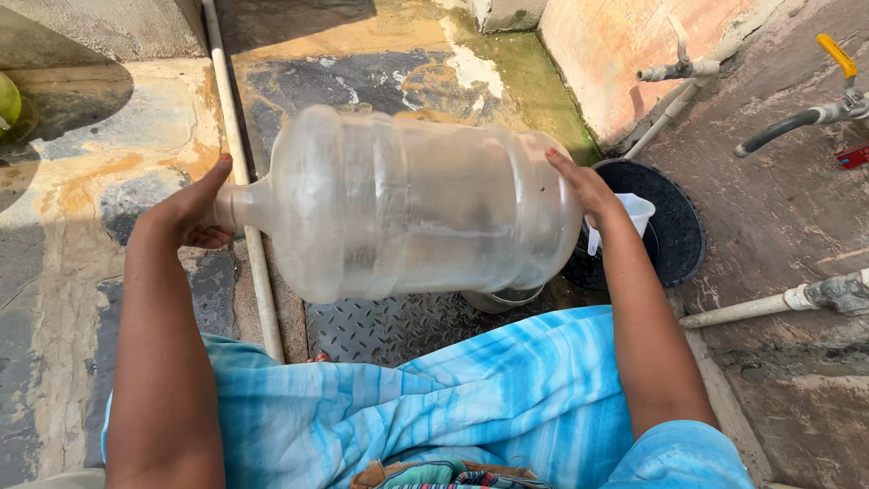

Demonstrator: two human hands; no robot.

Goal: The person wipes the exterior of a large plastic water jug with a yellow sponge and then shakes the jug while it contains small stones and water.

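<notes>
A large clear plastic water jug (412, 204) lies on its side in the air, neck pointing left, base to the right. My left hand (193, 210) is closed around the neck and covers its mouth. My right hand (587, 184) is pressed flat against the jug's base. A little water seems to sit inside along the lower wall. Below the jug, a blue striped cloth (471, 407) covers my lap.
A black tub (681, 231) with a white jug-like scoop (634, 213) stands at the right. A metal pot (502, 299) peeks out under the jug. Taps and pipes (674, 68) line the right wall; a white pipe (244, 195) runs along the wet stone floor.
</notes>
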